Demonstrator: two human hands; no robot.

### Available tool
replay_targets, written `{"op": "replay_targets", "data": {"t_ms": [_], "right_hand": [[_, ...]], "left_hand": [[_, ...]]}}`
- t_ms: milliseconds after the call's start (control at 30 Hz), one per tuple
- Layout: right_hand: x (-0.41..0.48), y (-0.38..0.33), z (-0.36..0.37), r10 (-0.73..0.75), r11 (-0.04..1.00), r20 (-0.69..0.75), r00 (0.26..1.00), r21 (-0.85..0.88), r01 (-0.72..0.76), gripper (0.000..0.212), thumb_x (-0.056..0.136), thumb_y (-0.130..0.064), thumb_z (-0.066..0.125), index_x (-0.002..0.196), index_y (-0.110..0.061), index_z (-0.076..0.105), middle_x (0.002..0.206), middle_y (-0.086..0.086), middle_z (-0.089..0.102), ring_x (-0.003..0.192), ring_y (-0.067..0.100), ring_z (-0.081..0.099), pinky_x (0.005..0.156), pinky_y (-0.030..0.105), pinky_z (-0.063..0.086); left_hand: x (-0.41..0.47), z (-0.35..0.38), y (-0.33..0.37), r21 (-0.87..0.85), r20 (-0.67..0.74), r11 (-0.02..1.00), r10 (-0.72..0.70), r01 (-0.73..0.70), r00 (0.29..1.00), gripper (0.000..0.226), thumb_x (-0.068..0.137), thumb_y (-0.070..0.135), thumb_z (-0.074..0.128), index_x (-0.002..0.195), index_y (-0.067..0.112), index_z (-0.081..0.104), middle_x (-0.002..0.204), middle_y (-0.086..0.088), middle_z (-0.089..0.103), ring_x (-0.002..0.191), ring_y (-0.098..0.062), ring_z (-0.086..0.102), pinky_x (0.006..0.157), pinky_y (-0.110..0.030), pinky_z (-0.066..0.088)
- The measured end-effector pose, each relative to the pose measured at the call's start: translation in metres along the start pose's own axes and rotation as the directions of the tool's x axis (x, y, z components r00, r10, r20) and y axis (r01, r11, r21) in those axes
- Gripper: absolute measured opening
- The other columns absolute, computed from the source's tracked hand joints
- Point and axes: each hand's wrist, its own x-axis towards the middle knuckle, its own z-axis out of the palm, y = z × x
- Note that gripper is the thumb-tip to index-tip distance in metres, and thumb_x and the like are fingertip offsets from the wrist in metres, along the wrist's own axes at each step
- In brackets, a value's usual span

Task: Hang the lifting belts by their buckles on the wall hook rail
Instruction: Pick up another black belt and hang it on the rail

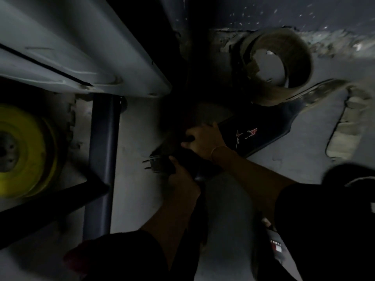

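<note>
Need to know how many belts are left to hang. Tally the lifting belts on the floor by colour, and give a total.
Dark belts: 1, the dark belt with a red logo, gripped by both hands, left hand and right hand.
Tan belts: 2, a coiled tan belt and a flat tan belt at the right, partly blurred.
Total: 3
</note>
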Motion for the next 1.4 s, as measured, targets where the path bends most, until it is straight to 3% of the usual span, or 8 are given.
{"op": "replay_targets", "data": {"t_ms": [167,500,633,767,933,1200,1300,1400], "right_hand": [[-0.066,-0.022,-0.048,0.042,0.996,-0.062,0.997,0.078,-0.037,0.043,0.089,-0.052,0.061,0.122,-0.023,0.066,0.132,0.003,0.063,0.129,0.029,0.049,0.112,0.044,0.021],[-0.204,-0.051,-0.173,0.2,0.89,-0.183,0.963,0.446,-0.1,0.032,0.093,-0.04,0.062,0.116,-0.018,0.068,0.119,0.005,0.069,0.117,0.024,0.06,0.108,0.049,0.038],[-0.275,-0.063,-0.223,0.378,0.679,-0.271,0.885,0.731,-0.067,0.028,0.095,-0.024,0.063,0.111,-0.002,0.068,0.11,0.014,0.07,0.11,0.034,0.063,0.1,0.054,0.047],[-0.346,-0.08,-0.282,0.439,0.525,-0.328,0.837,0.849,0.057,0.039,0.091,-0.02,0.06,0.092,0.018,0.054,0.094,0.039,0.056,0.087,0.036,0.058,0.092,0.062,0.045],[-0.408,-0.106,-0.372,0.479,0.393,-0.359,0.801,0.904,0.17,0.029,0.087,0.001,0.051,0.063,-0.015,0.054,0.072,0.007,0.049,0.08,0.021,0.045,0.084,0.039,0.038],[-0.501,-0.166,-0.504,0.426,0.554,-0.521,0.74,0.797,0.242,0.022,0.1,-0.015,0.048,0.095,-0.005,0.067,0.092,0.007,0.065,0.092,0.021,0.059,0.084,0.03,0.049],[-0.529,-0.195,-0.547,0.31,0.609,-0.572,0.759,0.733,0.304,0.029,0.101,-0.036,0.052,0.092,-0.015,0.069,0.088,-0.004,0.069,0.085,0.008,0.065,0.078,0.021,0.051],[-0.547,-0.222,-0.586,0.217,0.649,-0.607,0.764,0.675,0.352,0.041,0.097,-0.037,0.058,0.09,0.003,0.061,0.081,0.017,0.061,0.077,0.021,0.061,0.078,0.037,0.05]], "left_hand": [[-0.088,-0.025,0.005,0.097,-0.034,0.991,0.094,-0.091,0.995,0.077,0.092,0.071,0.039,0.139,0.011,0.051,0.133,-0.016,0.059,0.117,-0.036,0.059,0.085,-0.04,0.047],[-0.267,-0.053,0.037,0.111,0.1,0.908,0.395,-0.404,0.913,0.09,0.081,0.074,0.056,0.142,0.008,0.043,0.139,-0.016,0.055,0.122,-0.036,0.056,0.103,-0.053,0.047],[-0.343,-0.067,0.053,0.162,0.3,0.769,0.558,-0.618,0.773,0.086,0.083,0.077,0.049,0.144,0.017,0.042,0.142,-0.01,0.054,0.129,-0.031,0.053,0.108,-0.053,0.044],[-0.458,-0.075,0.077,0.093,0.443,0.62,0.675,-0.779,0.59,0.029,0.104,0.028,0.046,0.122,0.007,0.053,0.116,-0.008,0.061,0.11,-0.025,0.059,0.101,-0.047,0.049],[-0.583,-0.081,0.098,-0.038,0.582,0.558,0.687,-0.829,0.436,0.008,0.104,0.018,0.044,0.106,0.013,0.05,0.102,-0.01,0.059,0.099,-0.029,0.06,0.093,-0.045,0.051],[-0.74,-0.105,0.123,-0.217,0.636,0.49,0.728,-0.844,0.259,0.008,0.104,0.018,0.042,0.099,0.012,0.044,0.089,-0.002,0.05,0.088,-0.019,0.05,0.082,-0.035,0.044],[-0.778,-0.123,0.13,-0.291,0.675,0.409,0.728,-0.865,0.117,0.009,0.105,0.017,0.043,0.108,0.012,0.049,0.099,-0.003,0.059,0.095,-0.02,0.058,0.086,-0.035,0.048],[-0.809,-0.144,0.137,-0.375,0.699,0.28,0.711,-0.884,-0.071,0.009,0.103,0.011,0.044,0.105,0.016,0.052,0.098,0.002,0.064,0.089,-0.008,0.064,0.078,-0.026,0.052]]}}
